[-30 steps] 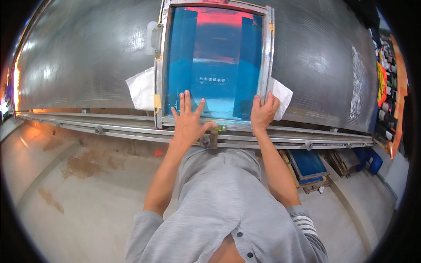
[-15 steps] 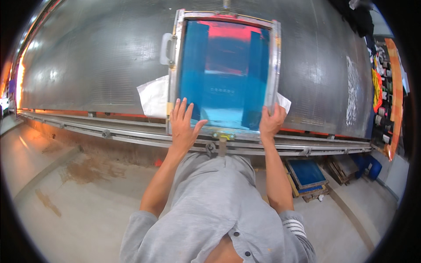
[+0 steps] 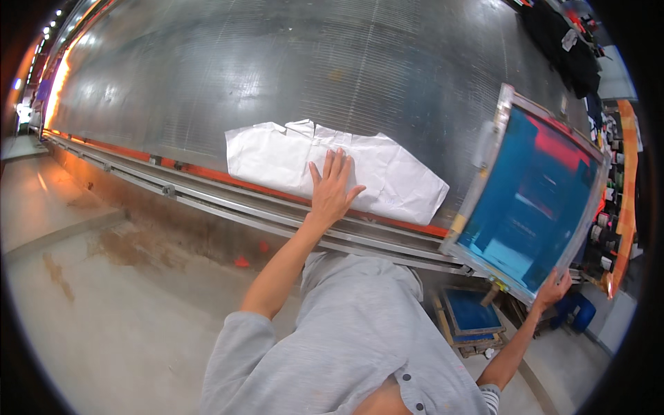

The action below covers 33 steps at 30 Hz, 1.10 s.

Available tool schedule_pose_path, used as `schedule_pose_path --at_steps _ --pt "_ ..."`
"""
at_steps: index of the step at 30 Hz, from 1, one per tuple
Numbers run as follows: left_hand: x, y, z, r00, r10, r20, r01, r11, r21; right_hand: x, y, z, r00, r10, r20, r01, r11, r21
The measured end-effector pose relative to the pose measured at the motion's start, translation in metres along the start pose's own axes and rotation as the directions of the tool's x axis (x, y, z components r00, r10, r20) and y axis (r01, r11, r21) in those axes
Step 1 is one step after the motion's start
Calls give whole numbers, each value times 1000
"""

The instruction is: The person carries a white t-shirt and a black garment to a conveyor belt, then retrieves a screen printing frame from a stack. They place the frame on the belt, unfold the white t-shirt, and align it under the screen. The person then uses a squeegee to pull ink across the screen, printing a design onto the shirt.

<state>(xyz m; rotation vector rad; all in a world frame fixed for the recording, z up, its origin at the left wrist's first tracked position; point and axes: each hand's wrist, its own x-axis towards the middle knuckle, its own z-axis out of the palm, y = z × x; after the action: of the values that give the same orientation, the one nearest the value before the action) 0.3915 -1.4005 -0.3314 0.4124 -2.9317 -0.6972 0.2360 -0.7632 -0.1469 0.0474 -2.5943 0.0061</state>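
A white cut fabric piece (image 3: 270,155), somewhat creased, lies along the near edge of the long grey printing table (image 3: 207,76). Flat on its middle rests my left hand (image 3: 334,190), fingers spread and holding nothing. At the right, a screen printing frame (image 3: 536,187) with blue mesh and pinkish-red ink at its far end stands tilted over the table's edge. My right hand (image 3: 553,289) grips its near right corner, the fingers partly hidden by the frame. A pale handle (image 3: 484,142) sits on the frame's left side.
A metal rail (image 3: 207,200) runs along the table's near side. Beneath it at the right, more blue-meshed frames (image 3: 474,311) are stacked near a blue container (image 3: 575,311). A dark cloth heap (image 3: 564,52) lies far right, and an orange-edged rack (image 3: 626,194) holds several small containers.
The screen frame has come off the fabric and swung right with my right hand, uncovering the white piece. My left hand has left the frame and now lies on the fabric. The view has turned.
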Motion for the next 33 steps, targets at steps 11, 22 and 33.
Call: schedule_pose_path --at_steps 11,22,33 --pt "35 9 19 981 -186 -48 187 982 18 -26 151 102 926 262 272 -250 965 -77" --pt "45 2 5 989 -148 2 148 989 12 -11 127 163 487 681 547 -578 720 -384" --pt "45 -31 -4 998 -41 41 44 995 -95 20 -251 153 935 -93 342 -34 938 346"
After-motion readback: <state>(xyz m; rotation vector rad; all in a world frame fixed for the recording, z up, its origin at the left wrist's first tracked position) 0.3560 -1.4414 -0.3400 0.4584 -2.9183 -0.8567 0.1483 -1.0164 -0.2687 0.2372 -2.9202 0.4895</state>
